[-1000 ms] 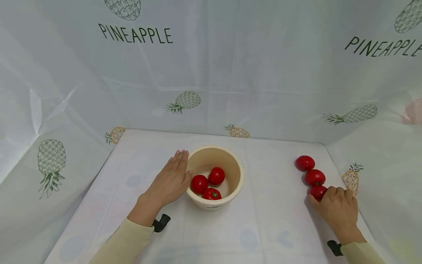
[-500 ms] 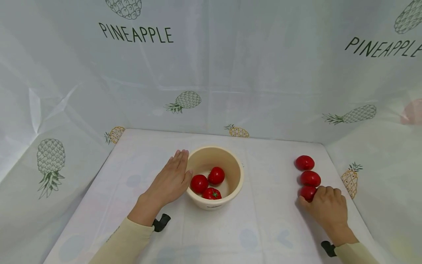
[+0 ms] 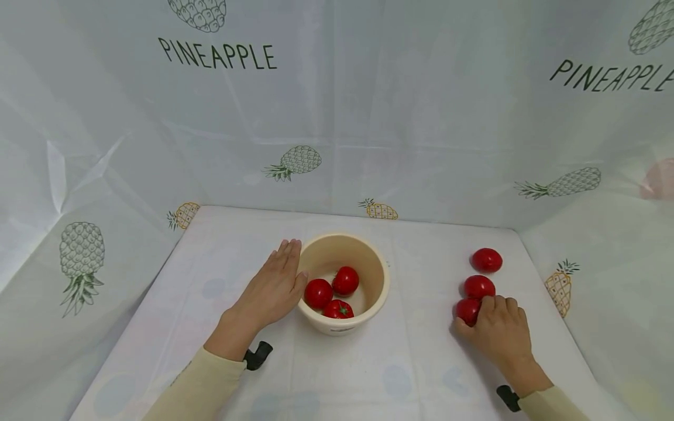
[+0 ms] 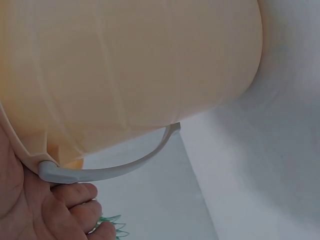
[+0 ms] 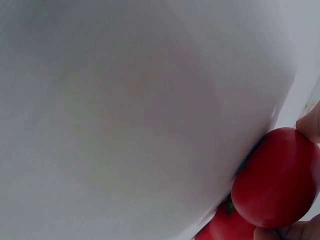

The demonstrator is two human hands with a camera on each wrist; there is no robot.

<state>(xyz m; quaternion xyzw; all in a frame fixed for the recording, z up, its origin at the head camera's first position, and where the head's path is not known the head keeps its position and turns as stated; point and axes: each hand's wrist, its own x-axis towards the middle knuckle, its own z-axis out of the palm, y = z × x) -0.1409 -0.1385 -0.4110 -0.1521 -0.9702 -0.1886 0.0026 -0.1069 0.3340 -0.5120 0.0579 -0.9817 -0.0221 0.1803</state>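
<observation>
My left hand (image 3: pixel 276 286) rests with straight fingers against the left rim of a cream bucket (image 3: pixel 376 298). In the left wrist view the palm meets the rim beside the pivot of a grey handle (image 4: pixel 120 170). Three red tomatoes (image 3: pixel 318 293) lie inside the bucket. At the right, my right hand (image 3: pixel 500 333) pinches a red tomato (image 3: pixel 467 311) on the table; the right wrist view has this tomato (image 5: pixel 275 180) between thumb and fingers. A second tomato (image 3: pixel 479 286) lies right beside it, and a third tomato (image 3: pixel 487 260) sits farther back.
A white cloth-covered table (image 3: pixel 421 374) runs under everything. Behind and at both sides hangs a pale curtain (image 3: pixel 421 117) printed with pineapples.
My right hand has slid left with the tomato in its grip, and the neighbouring tomato has shifted left along with it, away from the rearmost one. The left hand and bucket stay still.
</observation>
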